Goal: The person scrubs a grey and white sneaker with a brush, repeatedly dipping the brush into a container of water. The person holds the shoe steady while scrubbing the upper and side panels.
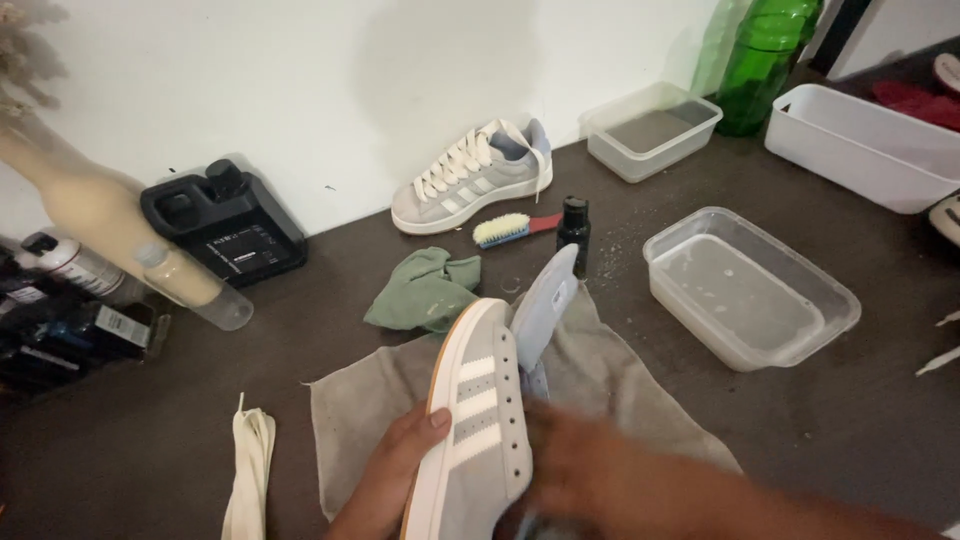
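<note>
Grey sneaker [478, 420] held on its side over a grey cloth [600, 385], near centre of the dark table [150, 450].

Left hand [395, 470] clasps the sole edge, thumb on the upper. Right hand [600, 470] is blurred against the laceless opening; cannot tell whether it grips anything. The tongue sticks up toward the far side. Risk: an elbow swing right could knock the clear tub [750, 285], which looks to hold shallow water, and wet the cloth; the small dark bottle [573, 232] just beyond the tongue could tip. Far tub [652, 130] holds something flat and grey, unclear. White bin [860, 145] far right: contents not visible. Second sneaker [470, 180], brush [515, 228], green rag [425, 290] and loose laces [250, 470] lie apart.
</note>
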